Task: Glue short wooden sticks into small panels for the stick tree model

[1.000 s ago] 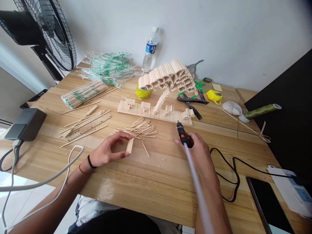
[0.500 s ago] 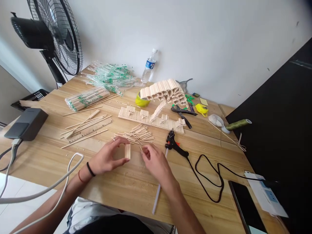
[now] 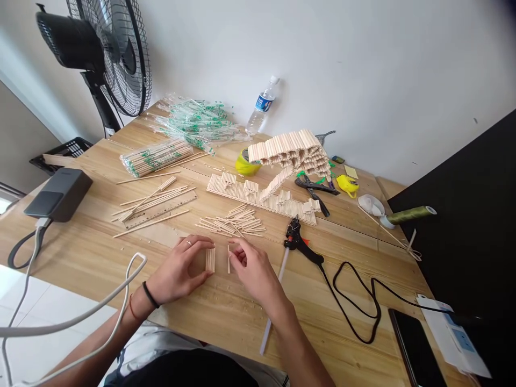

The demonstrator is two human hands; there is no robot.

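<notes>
My left hand (image 3: 179, 269) pinches a small panel of short wooden sticks (image 3: 210, 260) at its two ends, low over the table. To its right, my right hand (image 3: 252, 266) holds a single short wooden stick (image 3: 229, 260) between thumb and fingers, lined up with the panel but a little apart from it. Beyond both hands lies a loose pile of short sticks (image 3: 237, 221). A model built of sticks (image 3: 290, 148), with a slanted post and a broad top, stands on a stick base (image 3: 258, 200). The glue gun (image 3: 296, 236) rests right of my right hand.
Long sticks and a ruler (image 3: 161, 210) lie at left, near a grey power bank (image 3: 60, 193). Bagged sticks (image 3: 157, 156), a water bottle (image 3: 262, 107) and pliers (image 3: 316, 188) stand or lie farther back. A black cable (image 3: 346, 301) and a phone (image 3: 415, 344) are at right.
My right hand has turned the single stick upright in view, parallel to the panel, and brought it closer. The whole view has shifted slightly, so the table things appear farther right.
</notes>
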